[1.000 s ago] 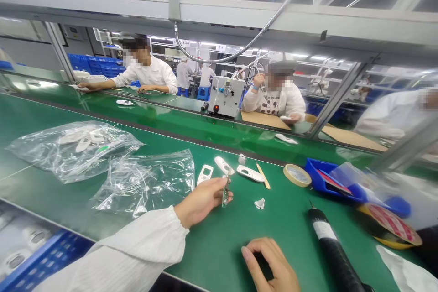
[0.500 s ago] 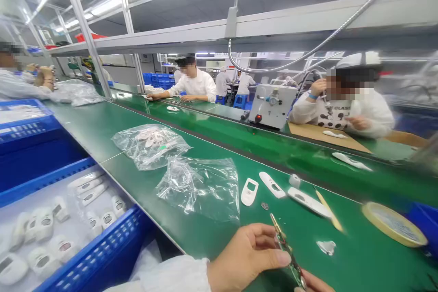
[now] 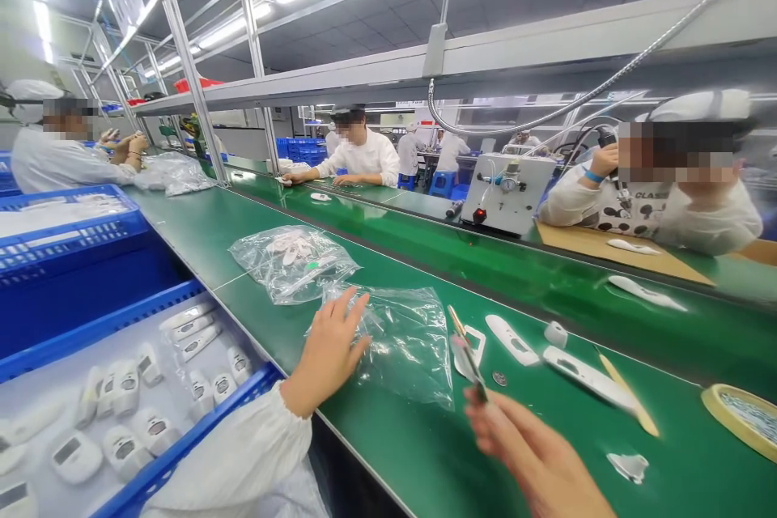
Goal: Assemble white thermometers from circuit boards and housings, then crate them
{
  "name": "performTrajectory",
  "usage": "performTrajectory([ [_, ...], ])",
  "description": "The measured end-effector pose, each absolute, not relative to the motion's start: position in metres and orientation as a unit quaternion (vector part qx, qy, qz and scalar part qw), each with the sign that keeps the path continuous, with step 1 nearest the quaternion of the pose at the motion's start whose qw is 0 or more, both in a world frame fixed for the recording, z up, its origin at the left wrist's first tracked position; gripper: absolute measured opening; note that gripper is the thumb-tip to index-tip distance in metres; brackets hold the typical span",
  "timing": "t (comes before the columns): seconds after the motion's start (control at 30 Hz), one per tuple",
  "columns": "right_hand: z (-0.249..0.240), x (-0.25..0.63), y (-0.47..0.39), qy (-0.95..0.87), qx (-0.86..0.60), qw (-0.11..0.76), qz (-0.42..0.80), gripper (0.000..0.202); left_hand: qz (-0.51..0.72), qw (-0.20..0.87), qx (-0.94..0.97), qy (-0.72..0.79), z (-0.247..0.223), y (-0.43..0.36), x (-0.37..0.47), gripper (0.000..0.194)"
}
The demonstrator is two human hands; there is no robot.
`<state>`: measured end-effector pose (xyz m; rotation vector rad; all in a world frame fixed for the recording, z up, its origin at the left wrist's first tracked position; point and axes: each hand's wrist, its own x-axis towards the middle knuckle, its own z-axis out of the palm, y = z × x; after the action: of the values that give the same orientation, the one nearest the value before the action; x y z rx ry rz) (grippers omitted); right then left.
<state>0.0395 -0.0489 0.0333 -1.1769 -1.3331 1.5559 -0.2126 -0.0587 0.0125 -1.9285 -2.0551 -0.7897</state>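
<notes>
My left hand (image 3: pixel 328 352) is open, its fingers spread at the near-left edge of a flat clear plastic bag (image 3: pixel 406 348); whether it touches the plastic I cannot tell. In my right hand (image 3: pixel 515 437), thumb and fingers pinch a narrow circuit board (image 3: pixel 472 366) with a brass-coloured tip, partly blurred. Behind the board lies a white shell piece with a window (image 3: pixel 477 346). Near it on the green bench are a small round metal disc (image 3: pixel 498 379), a long white casing half (image 3: pixel 511 340) and another white casing (image 3: pixel 588 379). Further left sits a bag of small white parts (image 3: pixel 291 255).
Blue crates of white handheld devices (image 3: pixel 125 380) stand on the left. A yellowish stick (image 3: pixel 628 396), a white scrap-like part (image 3: pixel 630 466) and a tape roll (image 3: pixel 737 425) lie to the right. Co-workers sit across the green bench (image 3: pixel 370 445) and at far left.
My left hand has let go of the circuit board and reached out left to the clear bag. The right hand now holds the board alone, further up in view. The camera has turned left.
</notes>
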Motion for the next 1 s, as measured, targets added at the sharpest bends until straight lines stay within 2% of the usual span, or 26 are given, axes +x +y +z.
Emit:
performTrajectory([
  [0.07, 0.037, 0.003, -0.031, -0.477, -0.388, 0.388, 0.687, 0.038, -0.243, 0.102, -0.667, -0.697, 0.013, -0.051, -0.218, 0.033],
  [0.23, 0.017, -0.083, 0.016, -0.459, -0.347, 0.420, 0.701, 0.025, -0.263, 0.084, -0.662, -0.697, 0.019, -0.046, -0.229, 0.018],
  [0.37, -0.003, -0.112, 0.036, -0.465, -0.345, 0.415, 0.702, 0.021, -0.289, 0.082, -0.630, -0.716, 0.028, -0.059, -0.256, 0.012],
  [0.77, -0.020, -0.104, 0.038, -0.504, -0.325, 0.397, 0.695, 0.017, -0.293, 0.095, -0.522, -0.796, 0.025, -0.076, -0.351, 0.015],
  [1.0, -0.015, -0.104, 0.033, -0.523, -0.325, 0.398, 0.680, 0.016, -0.322, 0.115, -0.514, -0.786, 0.049, -0.075, -0.347, 0.026],
])
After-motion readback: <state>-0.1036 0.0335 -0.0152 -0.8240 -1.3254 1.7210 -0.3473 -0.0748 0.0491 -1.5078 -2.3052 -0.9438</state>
